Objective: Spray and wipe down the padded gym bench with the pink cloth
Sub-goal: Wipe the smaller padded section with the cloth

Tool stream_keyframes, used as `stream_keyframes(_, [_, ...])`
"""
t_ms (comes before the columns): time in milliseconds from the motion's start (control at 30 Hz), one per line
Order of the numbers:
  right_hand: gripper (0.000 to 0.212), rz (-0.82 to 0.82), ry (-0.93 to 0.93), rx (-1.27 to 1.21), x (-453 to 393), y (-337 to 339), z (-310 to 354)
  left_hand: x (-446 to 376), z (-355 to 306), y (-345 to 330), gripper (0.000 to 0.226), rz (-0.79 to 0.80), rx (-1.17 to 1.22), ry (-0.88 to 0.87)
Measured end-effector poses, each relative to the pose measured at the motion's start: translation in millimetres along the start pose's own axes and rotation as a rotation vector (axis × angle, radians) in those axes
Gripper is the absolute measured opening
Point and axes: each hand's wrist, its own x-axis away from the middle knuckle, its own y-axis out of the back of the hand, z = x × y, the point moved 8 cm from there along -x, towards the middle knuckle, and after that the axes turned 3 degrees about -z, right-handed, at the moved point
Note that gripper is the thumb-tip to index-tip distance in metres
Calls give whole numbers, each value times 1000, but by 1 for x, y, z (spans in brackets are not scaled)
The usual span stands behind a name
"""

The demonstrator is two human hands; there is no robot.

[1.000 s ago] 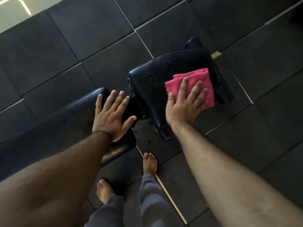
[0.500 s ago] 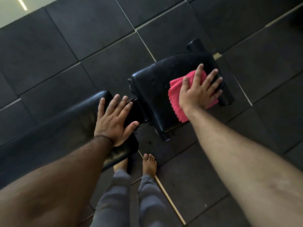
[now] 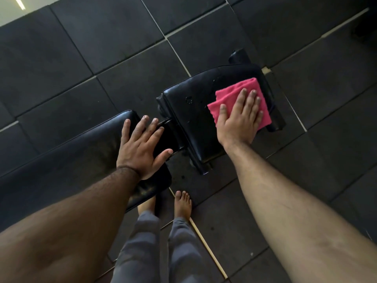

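The black padded gym bench has two pads: a long back pad (image 3: 71, 160) at the left and a shorter seat pad (image 3: 191, 103) at the centre right, with wet droplets on it. The folded pink cloth (image 3: 242, 92) lies on the right half of the seat pad. My right hand (image 3: 240, 117) presses flat on the cloth, fingers spread. Resting flat on the near end of the long pad, my left hand (image 3: 140, 146) holds nothing. No spray bottle is in view.
Dark rubber floor tiles (image 3: 102, 48) surround the bench. My bare feet (image 3: 182, 203) and grey trouser legs stand just below the gap between the pads. A black frame end (image 3: 238, 57) sticks out beyond the seat pad. A dark object sits at the top right corner.
My right hand has slid the pink cloth across the seat pad, out toward the far right and then slightly back. My left hand has stayed on the long pad.
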Motion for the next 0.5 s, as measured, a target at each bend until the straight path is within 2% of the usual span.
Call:
stream_keyframes(100, [79, 16, -23, 34, -24, 5, -12, -1, 0, 0, 84, 6, -11, -3])
stream_keyframes(200, [73, 21, -185, 3, -83, 16, -25, -2, -1, -1, 83, -14, -7, -18])
stream_keyframes(267, [71, 53, -223, 8, -115, 16, -18, -3, -1, -2, 82, -21, -10, -18])
stream_keyframes(367, [66, 51, -77, 91, -109, 12, 22, 0, 1, -2, 81, -2, -8, -9])
stream_keyframes(500, [64, 46, 283, 119, -27, -1, 83, 0, 0, 0, 79, 10, -4, -8])
